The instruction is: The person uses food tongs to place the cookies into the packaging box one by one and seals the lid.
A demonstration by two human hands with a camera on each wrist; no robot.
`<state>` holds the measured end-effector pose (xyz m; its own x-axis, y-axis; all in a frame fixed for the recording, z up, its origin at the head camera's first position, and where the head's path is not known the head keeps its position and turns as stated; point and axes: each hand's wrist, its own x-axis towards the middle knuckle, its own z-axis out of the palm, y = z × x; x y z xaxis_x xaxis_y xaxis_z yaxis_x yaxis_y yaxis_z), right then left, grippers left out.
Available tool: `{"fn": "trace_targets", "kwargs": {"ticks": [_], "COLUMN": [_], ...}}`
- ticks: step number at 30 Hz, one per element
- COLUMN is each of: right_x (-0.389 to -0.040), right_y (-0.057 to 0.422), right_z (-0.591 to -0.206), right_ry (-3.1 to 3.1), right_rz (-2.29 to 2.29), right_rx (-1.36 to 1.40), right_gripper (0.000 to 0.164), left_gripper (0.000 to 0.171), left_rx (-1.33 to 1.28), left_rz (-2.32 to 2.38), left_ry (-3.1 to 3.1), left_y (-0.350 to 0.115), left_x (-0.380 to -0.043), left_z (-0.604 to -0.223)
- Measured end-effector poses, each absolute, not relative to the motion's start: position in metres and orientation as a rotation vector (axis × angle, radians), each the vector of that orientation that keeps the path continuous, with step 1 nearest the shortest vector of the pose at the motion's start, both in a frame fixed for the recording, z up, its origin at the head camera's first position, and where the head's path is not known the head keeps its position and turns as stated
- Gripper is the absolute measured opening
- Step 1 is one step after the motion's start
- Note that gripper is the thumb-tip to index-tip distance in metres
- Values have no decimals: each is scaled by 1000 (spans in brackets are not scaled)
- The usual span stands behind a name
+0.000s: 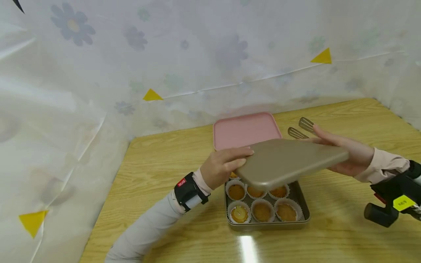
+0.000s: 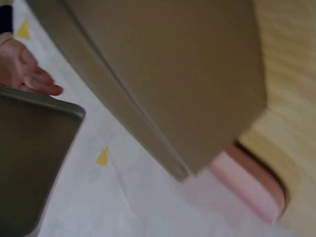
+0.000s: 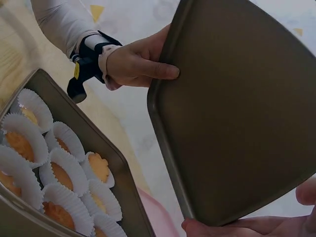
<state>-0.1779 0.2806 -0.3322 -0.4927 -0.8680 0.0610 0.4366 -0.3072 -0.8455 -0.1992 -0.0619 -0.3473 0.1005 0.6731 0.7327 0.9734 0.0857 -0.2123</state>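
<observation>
A brown metal lid [image 1: 292, 160] is held tilted above a matching baking tin [image 1: 302, 204]. My left hand [image 1: 223, 164] grips the lid's left edge, and its thumb shows on the inner side in the right wrist view. At the opposite edge, my right hand [image 1: 352, 155] has its thumb raised off the lid and its fingers extended, partly hidden behind it. Fingertips [image 3: 197, 228] of this hand overlap the lid's rim in the right wrist view. Inside the tin, several small cakes [image 1: 262, 211] sit in white paper cups; the lid covers the back ones in the head view.
A pink tray [image 1: 246, 128] lies behind the tin on the wooden table [image 1: 158, 175]. Two slotted brown utensil heads [image 1: 306, 124] show beyond my right hand, their handles hidden. A flower-patterned white sheet [image 1: 197, 54] with yellow triangles hangs behind and at the left.
</observation>
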Motion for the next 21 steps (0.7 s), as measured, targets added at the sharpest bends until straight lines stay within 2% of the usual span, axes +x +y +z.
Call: {"fn": "trace_targets", "kwargs": {"ticks": [2,8,16,21], "right_x": [-173,-164,-156,-151], "right_y": [280,277,269,268], "right_z": [-333,-338,-345,-344], "right_ry": [1126,1558,1773,1686], "right_rz": [-1885,-1793,-1800,-1941], "right_rx": [-594,-420,-361,-448], "right_gripper": [63,44,54,53], "left_gripper": [26,31,34,23], "left_rx": [-1676,-1601,-1588,-1533], "left_rz": [-339,-40,6,-55], "left_ry": [-1480,-1160,-1141,-1232], "left_y": [-62,-59,-62,-65], "left_x": [-202,-207,-208,-206], "left_z": [-347,-348,-351,-350]}}
